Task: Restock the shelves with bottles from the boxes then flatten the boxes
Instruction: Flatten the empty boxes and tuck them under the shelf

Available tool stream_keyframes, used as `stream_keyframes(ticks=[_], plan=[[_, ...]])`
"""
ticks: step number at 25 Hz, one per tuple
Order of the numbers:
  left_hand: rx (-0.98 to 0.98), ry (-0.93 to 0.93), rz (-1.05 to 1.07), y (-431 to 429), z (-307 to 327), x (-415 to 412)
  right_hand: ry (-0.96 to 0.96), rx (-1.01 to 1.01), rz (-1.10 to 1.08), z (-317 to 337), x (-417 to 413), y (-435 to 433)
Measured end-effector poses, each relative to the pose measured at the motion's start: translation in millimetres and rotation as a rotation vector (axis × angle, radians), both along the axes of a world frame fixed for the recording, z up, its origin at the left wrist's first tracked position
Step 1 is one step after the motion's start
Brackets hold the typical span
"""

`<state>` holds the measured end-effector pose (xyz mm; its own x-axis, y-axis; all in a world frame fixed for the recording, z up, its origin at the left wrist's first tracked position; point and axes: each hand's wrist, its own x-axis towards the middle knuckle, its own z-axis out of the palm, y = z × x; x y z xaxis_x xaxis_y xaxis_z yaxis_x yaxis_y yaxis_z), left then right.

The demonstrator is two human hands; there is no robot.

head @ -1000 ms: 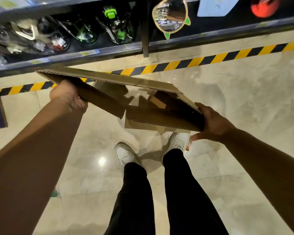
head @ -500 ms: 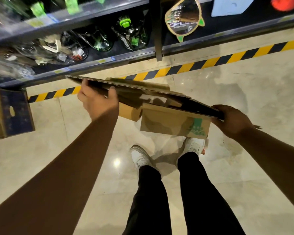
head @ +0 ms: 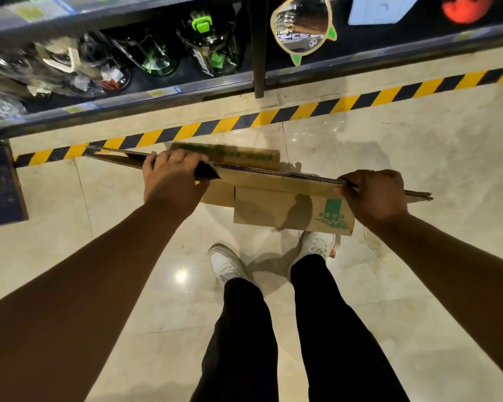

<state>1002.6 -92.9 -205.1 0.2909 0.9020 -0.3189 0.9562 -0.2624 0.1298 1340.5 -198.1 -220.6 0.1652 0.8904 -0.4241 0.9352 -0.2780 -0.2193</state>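
1. Two hands are seen at mid-frame. The left hand (head: 172, 178) is curled over the upper edge of a flattened cardboard box (head: 262, 181), with its fingers wrapped onto the far side.
2. The same edge is gripped by the right hand (head: 375, 195), right of centre, near the box's right end.
3. The box is held edge-on in the air, with its corrugated edge stretched from mid-left to mid-right. A flap (head: 288, 210) printed in green is hung beneath it, between the hands.
4. White shoes (head: 227, 264) are seen below the flap on the pale floor (head: 418, 158).
5. A yellow-and-black stripe (head: 302, 111) is laid across the floor beyond the box.
6. Glass bottles (head: 212, 44) are ranged on the bottom shelf (head: 186, 88) at upper left. A dark blue box (head: 0, 187) is cut off by the left edge.
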Motion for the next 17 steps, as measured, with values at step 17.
stream_keyframes(ticks=[17], plan=[[-0.033,-0.233,0.411,13,54,-273,0.196,0.208,0.205,56,-212,102]])
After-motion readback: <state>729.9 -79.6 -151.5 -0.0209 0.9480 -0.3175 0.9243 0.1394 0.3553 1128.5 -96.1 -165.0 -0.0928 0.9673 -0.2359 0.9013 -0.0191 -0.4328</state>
